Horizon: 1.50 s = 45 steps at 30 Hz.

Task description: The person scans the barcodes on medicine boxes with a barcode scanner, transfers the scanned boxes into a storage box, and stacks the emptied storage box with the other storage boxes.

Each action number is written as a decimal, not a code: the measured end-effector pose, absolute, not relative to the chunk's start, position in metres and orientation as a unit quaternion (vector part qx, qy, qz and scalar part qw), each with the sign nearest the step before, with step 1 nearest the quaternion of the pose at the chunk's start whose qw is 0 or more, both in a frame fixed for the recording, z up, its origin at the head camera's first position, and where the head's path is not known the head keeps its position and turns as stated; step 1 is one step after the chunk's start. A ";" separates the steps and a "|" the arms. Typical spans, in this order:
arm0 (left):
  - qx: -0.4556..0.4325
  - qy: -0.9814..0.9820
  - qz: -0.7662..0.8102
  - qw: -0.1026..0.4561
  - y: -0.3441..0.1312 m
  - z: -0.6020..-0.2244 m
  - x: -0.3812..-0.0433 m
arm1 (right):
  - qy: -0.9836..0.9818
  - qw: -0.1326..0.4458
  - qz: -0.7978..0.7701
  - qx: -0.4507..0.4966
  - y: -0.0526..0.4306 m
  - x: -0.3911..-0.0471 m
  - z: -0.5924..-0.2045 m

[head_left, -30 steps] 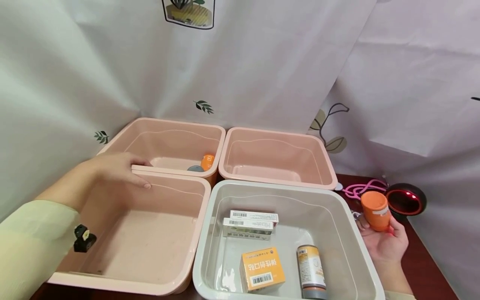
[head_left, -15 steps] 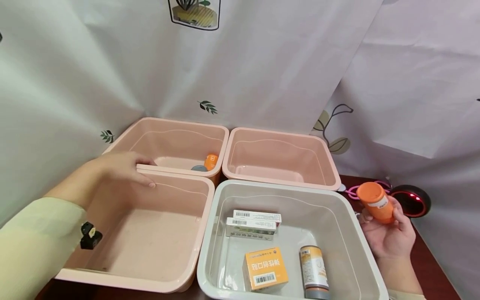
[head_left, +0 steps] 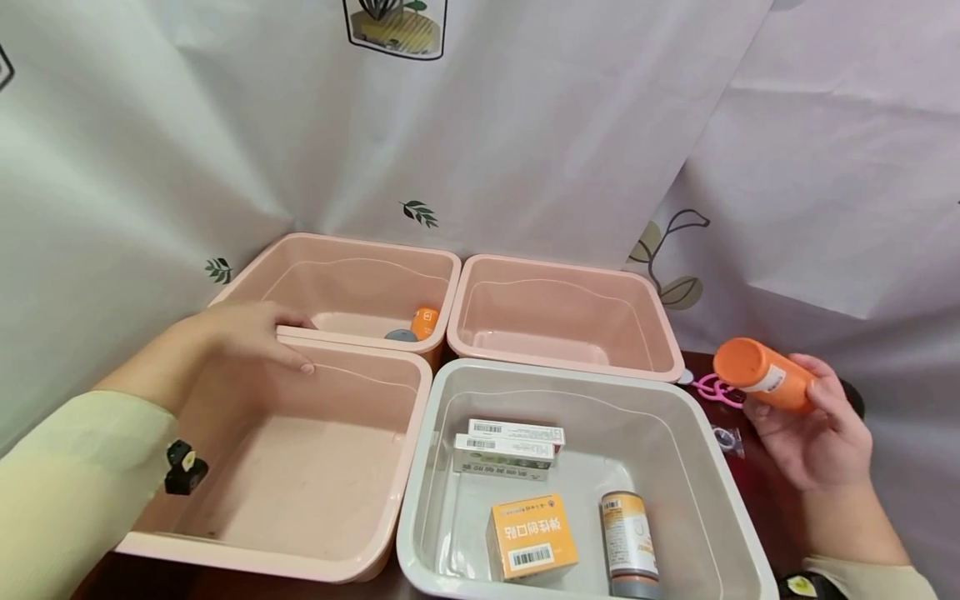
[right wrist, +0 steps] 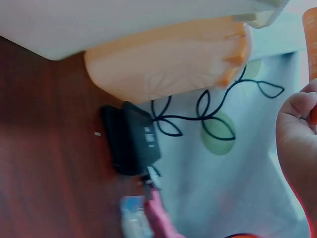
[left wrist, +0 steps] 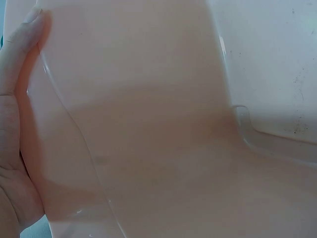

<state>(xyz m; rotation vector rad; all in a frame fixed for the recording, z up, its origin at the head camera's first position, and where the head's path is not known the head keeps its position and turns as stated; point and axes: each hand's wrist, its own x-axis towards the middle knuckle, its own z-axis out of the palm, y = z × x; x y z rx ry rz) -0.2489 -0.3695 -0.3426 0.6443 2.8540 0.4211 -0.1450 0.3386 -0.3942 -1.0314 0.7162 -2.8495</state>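
frame right: right hand (head_left: 817, 437) gripping orange bottle (head_left: 772, 375); frame left: left hand (head_left: 251, 333) resting, digits parted, on pink bin (head_left: 322, 487); lower centre: grey bin (head_left: 588, 467) standing between.

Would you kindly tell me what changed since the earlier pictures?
The right hand, still gripping the orange bottle, moved up and rightward in view, tipping it from nearly upright toward sideways. The left hand stayed at the near pink bin; the orange box stayed in the grey bin.

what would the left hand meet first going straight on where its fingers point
Likely the grey round item in the far-left bin, though depth is unclear; the hand may pass above it.
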 end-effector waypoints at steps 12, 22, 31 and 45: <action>0.221 0.960 0.145 0.095 -0.379 -0.342 -0.244 | 0.526 -0.035 -0.780 -0.338 0.341 -0.155 -0.326; 0.219 0.958 0.156 0.097 -0.382 -0.336 -0.243 | 0.691 -0.058 -0.658 -0.294 0.304 -0.161 -0.274; 0.220 0.959 0.153 0.094 -0.377 -0.338 -0.245 | 0.793 -0.046 -0.507 -0.334 0.245 -0.168 -0.244; 0.219 0.957 0.158 0.105 -0.372 -0.343 -0.250 | 0.893 -0.060 -0.315 -0.315 0.135 -0.189 -0.240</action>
